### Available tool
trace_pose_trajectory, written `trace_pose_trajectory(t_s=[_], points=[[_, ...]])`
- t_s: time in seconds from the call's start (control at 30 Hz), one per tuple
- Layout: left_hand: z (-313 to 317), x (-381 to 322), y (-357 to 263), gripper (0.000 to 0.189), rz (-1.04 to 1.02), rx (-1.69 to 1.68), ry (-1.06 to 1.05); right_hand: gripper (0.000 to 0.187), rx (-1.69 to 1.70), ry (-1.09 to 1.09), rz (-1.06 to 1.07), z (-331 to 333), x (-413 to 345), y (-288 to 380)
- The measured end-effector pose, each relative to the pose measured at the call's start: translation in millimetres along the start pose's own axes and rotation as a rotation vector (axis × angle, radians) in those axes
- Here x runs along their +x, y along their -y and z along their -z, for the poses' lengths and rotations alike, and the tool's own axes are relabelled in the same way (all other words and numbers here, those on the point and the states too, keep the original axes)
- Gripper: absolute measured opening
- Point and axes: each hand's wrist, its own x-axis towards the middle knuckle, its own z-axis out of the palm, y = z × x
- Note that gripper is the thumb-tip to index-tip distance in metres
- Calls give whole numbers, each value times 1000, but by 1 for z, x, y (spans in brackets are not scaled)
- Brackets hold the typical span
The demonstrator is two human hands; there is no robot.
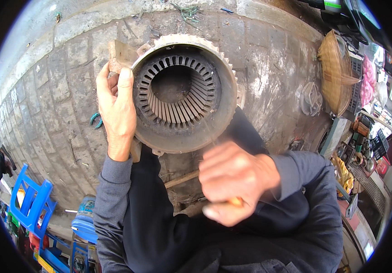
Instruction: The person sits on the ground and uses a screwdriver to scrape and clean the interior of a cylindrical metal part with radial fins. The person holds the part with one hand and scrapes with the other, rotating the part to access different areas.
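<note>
Before me an electric motor's stator housing (pixel 228 112) stands with its open end facing up. Its finned rim is dusty. Inside, the slotted stator core (pixel 178 117) shows bare slots around a dark bore. My left hand (pixel 119 109) grips the housing's left side, thumb and fingers around a metal mounting foot (pixel 119 53). Below the near rim, my right hand (pixel 233 181) is blurred and closed around a tool with a yellow-orange handle (pixel 235 201). A thin, faint streak, perhaps its shaft, reaches toward the stator; the tool's kind cannot be made out.
Brick paving (pixel 76 88) surrounds the housing. A wooden stick (pixel 182 179) lies between my legs. At left are a blue plastic stool (pixel 32 201) and a blue bucket (pixel 85 218). A conical straw hat (pixel 334 75) and assorted clutter line the right side. Another person's foot (pixel 8 158) shows far left.
</note>
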Motion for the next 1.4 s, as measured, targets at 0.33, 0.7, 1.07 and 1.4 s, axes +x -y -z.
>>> trace_pose_trajectory(t_s=[0.33,0.7,1.07,1.4], points=[[4,-2,13,58,-58,-88,70,35,-110,-2,-47,-1,-17,-40],[7,-5,16,57,-85,-76,101,35,-113,-14,36,-2,-14,-20],[5,-3,15,58,-116,-104,98,38,-117,-34,-36,-8,-19,-48],[7,-5,15,58,-79,-83,116,38,-113,-34,-1,-1,-19,-40]])
